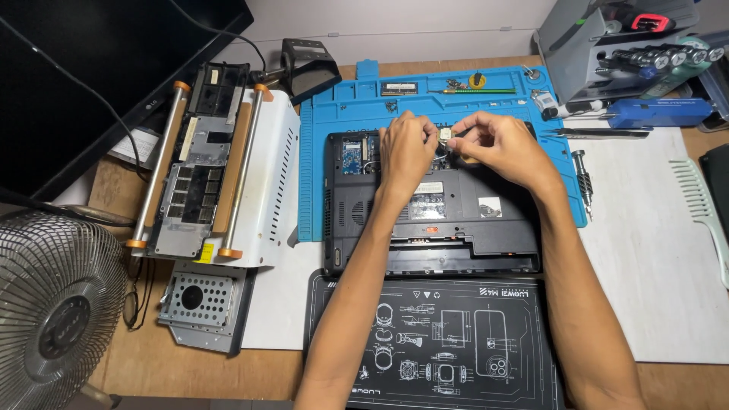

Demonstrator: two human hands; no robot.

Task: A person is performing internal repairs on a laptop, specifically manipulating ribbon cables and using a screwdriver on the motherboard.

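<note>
A black laptop [456, 220] lies upside down with its base opened, on a blue work mat [342, 152]. My left hand [406, 148] rests over the open bay at the laptop's far edge, fingers pinched near thin wires. My right hand [493, 140] pinches a small pale square part [445, 134] just above that bay. A green circuit board [353, 148] shows in the bay left of my left hand. Whatever lies under both hands is hidden.
A white machine with metal rollers [220, 167] stands left, a perforated metal bracket [199, 300] below it. A fan [57, 311] sits at bottom left, a black printed mat [433, 342] in front. A screwdriver [583, 178], tweezers [600, 133], tool rack [630, 45] and pale comb [702, 205] lie right.
</note>
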